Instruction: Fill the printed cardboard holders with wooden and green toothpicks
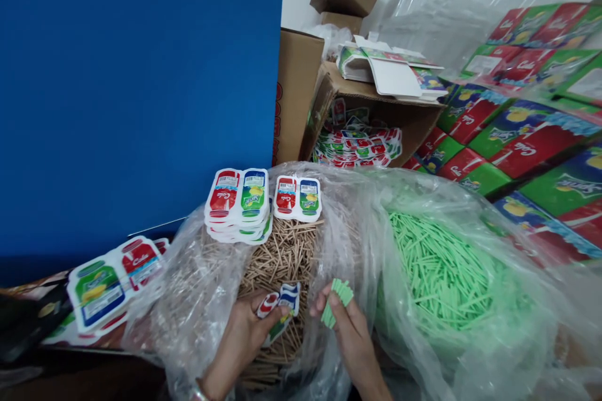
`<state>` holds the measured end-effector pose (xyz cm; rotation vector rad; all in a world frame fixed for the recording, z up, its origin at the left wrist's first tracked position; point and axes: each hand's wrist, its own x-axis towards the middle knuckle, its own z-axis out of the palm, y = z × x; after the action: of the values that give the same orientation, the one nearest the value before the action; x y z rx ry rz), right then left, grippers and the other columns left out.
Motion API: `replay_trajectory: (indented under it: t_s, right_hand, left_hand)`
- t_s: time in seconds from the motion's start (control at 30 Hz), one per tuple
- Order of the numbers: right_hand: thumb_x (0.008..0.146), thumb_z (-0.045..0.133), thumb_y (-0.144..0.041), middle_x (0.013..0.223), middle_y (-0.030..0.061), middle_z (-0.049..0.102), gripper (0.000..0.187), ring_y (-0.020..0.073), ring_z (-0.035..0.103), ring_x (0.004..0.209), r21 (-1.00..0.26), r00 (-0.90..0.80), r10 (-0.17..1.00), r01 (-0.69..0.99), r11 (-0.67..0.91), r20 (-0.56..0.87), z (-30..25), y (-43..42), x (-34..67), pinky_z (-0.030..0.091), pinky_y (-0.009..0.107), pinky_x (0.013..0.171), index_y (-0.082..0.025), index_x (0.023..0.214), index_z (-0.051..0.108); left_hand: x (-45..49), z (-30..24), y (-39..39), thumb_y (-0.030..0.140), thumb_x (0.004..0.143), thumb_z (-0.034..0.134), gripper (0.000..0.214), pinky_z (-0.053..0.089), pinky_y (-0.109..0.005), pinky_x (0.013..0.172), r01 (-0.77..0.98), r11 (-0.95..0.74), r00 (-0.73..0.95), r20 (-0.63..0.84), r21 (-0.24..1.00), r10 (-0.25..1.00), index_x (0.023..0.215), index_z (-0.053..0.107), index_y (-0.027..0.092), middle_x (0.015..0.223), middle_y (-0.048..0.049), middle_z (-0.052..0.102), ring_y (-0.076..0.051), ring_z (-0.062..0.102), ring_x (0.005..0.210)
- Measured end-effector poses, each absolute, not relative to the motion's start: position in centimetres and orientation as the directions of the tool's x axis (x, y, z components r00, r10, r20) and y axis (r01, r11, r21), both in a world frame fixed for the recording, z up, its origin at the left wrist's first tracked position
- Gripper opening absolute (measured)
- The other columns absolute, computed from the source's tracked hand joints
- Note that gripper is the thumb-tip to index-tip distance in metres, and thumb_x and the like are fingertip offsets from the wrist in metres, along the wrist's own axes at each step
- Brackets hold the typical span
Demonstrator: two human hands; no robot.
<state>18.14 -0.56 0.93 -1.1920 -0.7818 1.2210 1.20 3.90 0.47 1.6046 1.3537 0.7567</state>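
Note:
My left hand (247, 326) is closed on a small cola-and-lemon packet (283, 307) shaped like two joined bottles. It is above a plastic-lined bag of brown sticks (286, 250). In my right hand (348, 326) a small bundle of light green sticks (336, 302) is pinched between thumb and fingers. To the right lies a clear bag with many loose green sticks (442, 276). A stack of twin-bottle packets (239, 203) rests at the far edge of the brown sticks, and another such packet (298, 198) lies beside it.
More packets (110, 285) lie at the left, by a dark strap-like object (35, 319). A tall blue panel (141, 88) blocks the left side. Behind, an open carton (324, 97) holds many packets. Printed red and green boxes (517, 144) are stacked at the right under plastic film.

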Motion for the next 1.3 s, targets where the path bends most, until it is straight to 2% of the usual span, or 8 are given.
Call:
replay_trajectory:
  t_s: [0.13, 0.43, 0.6, 0.73, 0.9, 1.0, 1.13, 1.3]
  right_hand:
    - [0.079, 0.055, -0.054, 0.083, 0.0035, 0.066, 0.034, 0.0207, 0.061, 0.079, -0.955, 0.194, 0.966, -0.274, -0.114, -0.170, 3.1, 0.4, 18.4, 0.044, 0.038, 0.084, -0.022, 0.085, 0.062]
    - [0.090, 0.040, -0.047, 0.090, 0.0047, 0.068, 0.036, 0.0203, 0.061, 0.089, -0.994, -0.102, 0.992, 0.085, -0.071, -0.080, 4.4, 2.6, 17.8, 0.042, 0.035, 0.086, -0.020, 0.092, 0.063]
    - [0.092, 0.038, -0.042, 0.095, 0.0046, 0.068, 0.033, 0.0187, 0.060, 0.092, -1.000, -0.114, 0.993, 0.028, -0.009, -0.012, 3.1, 2.5, 17.3, 0.041, 0.033, 0.088, -0.021, 0.096, 0.063]
    - [0.091, 0.041, -0.043, 0.094, 0.0046, 0.070, 0.031, 0.0210, 0.059, 0.101, -0.980, -0.167, 0.986, -0.192, -0.054, -0.021, 2.3, 1.8, 17.4, 0.041, 0.037, 0.091, -0.022, 0.096, 0.063]
    - [0.092, 0.041, -0.041, 0.121, 0.0049, 0.060, 0.031, 0.0216, 0.056, 0.110, -0.981, -0.179, 0.983, -0.195, 0.017, 0.052, 2.6, 0.8, 18.0, 0.043, 0.040, 0.093, -0.030, 0.119, 0.050]
    - [0.094, 0.036, -0.036, 0.139, 0.0035, 0.043, 0.042, 0.0201, 0.049, 0.119, -0.976, -0.140, 0.966, -0.031, 0.215, 0.217, 3.4, 0.4, 18.6, 0.038, 0.042, 0.099, -0.038, 0.135, 0.028]
    - [0.092, 0.042, -0.022, 0.130, 0.0065, 0.053, 0.033, 0.0195, 0.047, 0.121, -0.852, -0.312, 0.912, 0.365, 0.374, 0.267, 4.3, 0.3, 19.5, 0.036, 0.036, 0.102, -0.029, 0.123, 0.051]
    - [0.087, 0.049, -0.021, 0.109, 0.0075, 0.065, 0.021, 0.0201, 0.057, 0.107, -0.789, -0.323, 0.909, 0.470, 0.396, 0.264, 4.8, 0.8, 19.3, 0.044, 0.035, 0.093, -0.024, 0.104, 0.061]
  left_hand:
    - [1.4, 0.8, 3.8, 0.028, 0.074, 0.063, 0.027, 0.037, -0.022, 0.053, 0.539, -0.160, 0.310, -0.018, 0.827, 0.950, 0.051, 0.054, 0.019, 0.054, 0.0030, 0.052, -0.014, 0.050, 0.053]
    - [1.7, 1.4, 3.4, 0.016, 0.078, 0.059, 0.008, 0.044, -0.023, 0.061, 0.525, -0.419, 0.564, 0.066, 0.741, 0.823, 0.077, 0.067, 0.015, 0.074, -0.0059, 0.067, -0.019, 0.062, 0.068]
    - [1.6, 1.4, 3.5, 0.023, 0.070, 0.066, 0.011, 0.043, -0.023, 0.059, 0.438, -0.096, 0.447, -0.124, 0.894, 0.886, 0.062, 0.063, 0.016, 0.065, 0.0001, 0.062, -0.016, 0.055, 0.061]
    - [1.3, 1.5, 3.5, 0.026, 0.064, 0.070, 0.016, 0.044, -0.024, 0.064, 0.118, 0.278, 0.485, -0.299, 0.953, 0.822, 0.075, 0.064, 0.015, 0.070, 0.0015, 0.062, -0.016, 0.053, 0.066]
    - [0.9, 1.7, 3.6, 0.027, 0.063, 0.073, 0.017, 0.039, -0.022, 0.058, 0.110, 0.272, 0.455, -0.292, 0.956, 0.841, 0.071, 0.064, 0.013, 0.063, 0.0034, 0.056, -0.013, 0.047, 0.059]
    - [0.5, 1.9, 3.7, 0.027, 0.065, 0.072, 0.016, 0.039, -0.022, 0.058, 0.151, 0.184, 0.451, -0.233, 0.971, 0.862, 0.072, 0.066, 0.013, 0.066, 0.0023, 0.057, -0.013, 0.049, 0.062]
    - [0.0, 2.2, 4.0, 0.026, 0.068, 0.071, 0.012, 0.040, -0.021, 0.060, 0.203, 0.049, 0.456, -0.139, 0.978, 0.879, 0.069, 0.067, 0.015, 0.068, 0.0016, 0.058, -0.014, 0.051, 0.066]
    - [-0.4, 2.1, 4.2, 0.028, 0.071, 0.069, 0.014, 0.038, -0.021, 0.058, 0.283, -0.030, 0.466, -0.110, 0.959, 0.878, 0.068, 0.066, 0.014, 0.065, 0.0012, 0.058, -0.014, 0.050, 0.063]
